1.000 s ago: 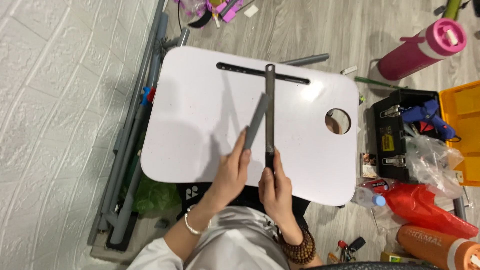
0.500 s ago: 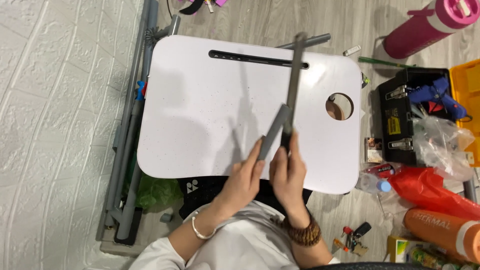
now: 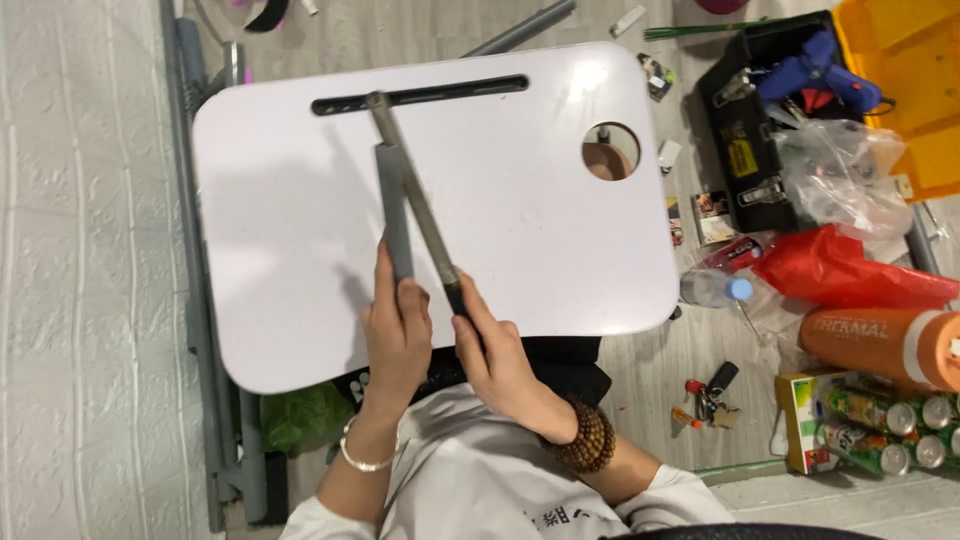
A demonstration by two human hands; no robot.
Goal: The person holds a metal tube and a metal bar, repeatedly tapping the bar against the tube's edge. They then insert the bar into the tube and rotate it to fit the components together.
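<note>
A white lap-table top (image 3: 540, 200) with a long black slot (image 3: 420, 95) and a round cup hole (image 3: 611, 151) lies in front of me. My left hand (image 3: 397, 335) grips the near end of a short grey metal bar (image 3: 393, 215) that rests on the top. My right hand (image 3: 497, 350) grips the near end of a longer grey metal bar (image 3: 412, 190), which slants up to the slot. The two bars lie side by side and meet near their far ends.
Grey metal tubes (image 3: 195, 330) lie on the floor along the left. To the right are a black toolbox (image 3: 745, 150) with a blue glue gun (image 3: 815, 75), a red bag (image 3: 850, 275), an orange bottle (image 3: 880, 345), drink cans (image 3: 880, 420) and keys (image 3: 712, 390).
The view has shifted right, so the table top sits further left in frame. Both bars have swung so their far ends now point up-left toward the slot; both hands keep their grip.
</note>
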